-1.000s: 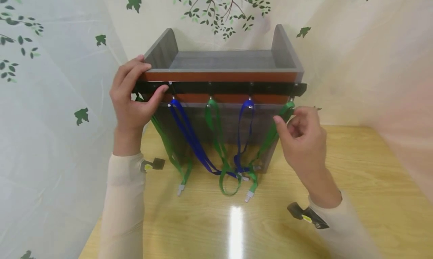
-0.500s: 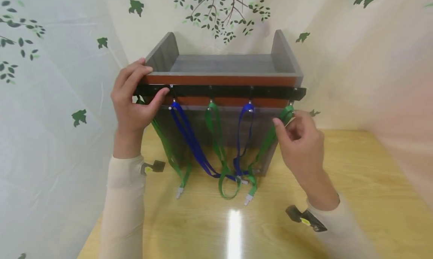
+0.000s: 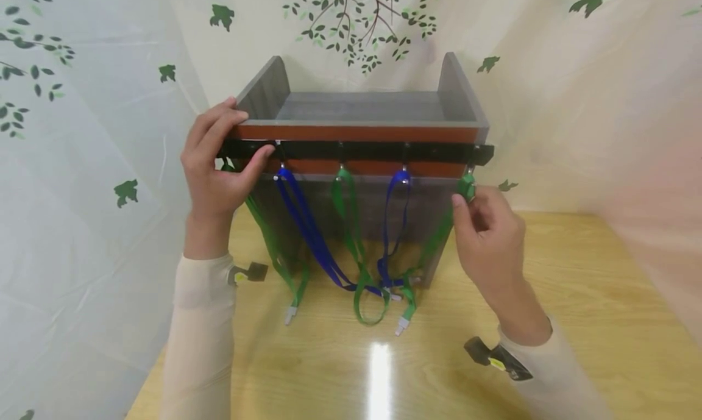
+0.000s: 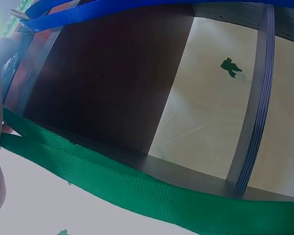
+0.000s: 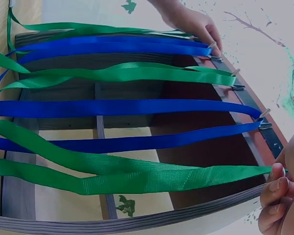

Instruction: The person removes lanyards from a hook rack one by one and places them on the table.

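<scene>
A black hook rail [image 3: 373,150] runs along the front of a small grey wooden shelf [image 3: 362,106]. My left hand [image 3: 216,158] grips its left end, thumb across the rail and fingers over the shelf's corner. At the far right hook, my right hand [image 3: 490,231] pinches a green lanyard [image 5: 137,178] just below its top loop. Two blue lanyards [image 3: 309,225] [image 3: 388,213] and a green lanyard [image 3: 345,206] hang from hooks between the hands. Another green lanyard [image 4: 112,181] hangs under my left hand, its top partly hidden by the hand.
The shelf stands on a wooden table [image 3: 307,371], where the lanyards' lower ends and pale clips [image 3: 403,325] lie. Behind is a pale cloth backdrop [image 3: 526,115] printed with leaves. Inside the shelf is a divider [image 4: 255,112].
My right thumb and fingers have moved slightly right and closed on the green lanyard's top, drawing it a little rightward. My left hand keeps its hold; the head view has tilted up slightly.
</scene>
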The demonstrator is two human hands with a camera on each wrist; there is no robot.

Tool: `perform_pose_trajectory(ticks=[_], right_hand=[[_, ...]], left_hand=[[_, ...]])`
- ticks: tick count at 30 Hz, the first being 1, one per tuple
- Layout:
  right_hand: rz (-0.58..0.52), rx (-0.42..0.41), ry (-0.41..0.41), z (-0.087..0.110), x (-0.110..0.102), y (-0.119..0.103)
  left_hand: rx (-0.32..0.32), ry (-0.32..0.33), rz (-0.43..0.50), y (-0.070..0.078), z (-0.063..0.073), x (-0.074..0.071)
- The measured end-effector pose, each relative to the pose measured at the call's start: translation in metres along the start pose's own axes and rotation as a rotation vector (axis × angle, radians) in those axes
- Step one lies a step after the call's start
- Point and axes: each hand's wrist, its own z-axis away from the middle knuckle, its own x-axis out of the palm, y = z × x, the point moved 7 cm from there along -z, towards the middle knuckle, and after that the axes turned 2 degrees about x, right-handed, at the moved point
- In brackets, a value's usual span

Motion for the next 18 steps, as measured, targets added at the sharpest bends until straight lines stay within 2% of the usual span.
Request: perform_pose_trajectory(ticks=[10,18], right_hand=[[-0.143,-0.051,0.040,-0.006,-0.009,-0.009],[-0.331,-0.022,0.047,-0.009,-0.017,-0.014]], left_hand=[[0.001,-0.001,0.005,-0.001,0.001,0.000],[0.005,-0.003,-0.004,-0.001,0.001,0.000]])
